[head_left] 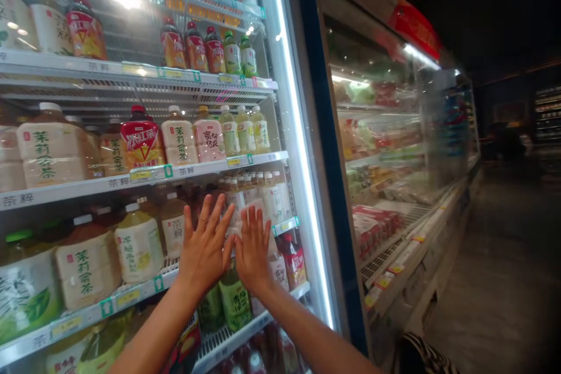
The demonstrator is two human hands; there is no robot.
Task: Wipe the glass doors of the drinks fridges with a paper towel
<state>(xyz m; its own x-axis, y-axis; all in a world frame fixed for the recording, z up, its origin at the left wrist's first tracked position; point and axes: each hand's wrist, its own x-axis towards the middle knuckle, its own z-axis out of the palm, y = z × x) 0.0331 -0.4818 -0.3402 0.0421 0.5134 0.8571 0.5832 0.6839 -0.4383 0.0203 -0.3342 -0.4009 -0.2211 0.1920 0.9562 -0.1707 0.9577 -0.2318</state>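
Observation:
Both forearms reach up toward the glass door [184, 111] of a drinks fridge. My left hand [205, 245] is raised palm forward with its fingers spread, at or against the glass. Beside it, my right hand [254, 251] lies flat too, fingers stretched upward, the thumbs close together. A pale patch shows behind the right fingertips; whether it is a reflection or a thin cloth I cannot tell. Behind the glass stand a large white-labelled tea bottle [139, 243], a red-labelled iced tea bottle [142, 139] and a green-labelled bottle [235, 302], partly covered by my hands and arms.
A bright light strip [300, 146] runs down the fridge's edge, next to a dark frame [326, 146]. To the right, an open-fronted chilled case [394, 187] holds packaged food. The grey floor [495, 257] stretches away along it. Striped fabric [427, 353] shows at the bottom.

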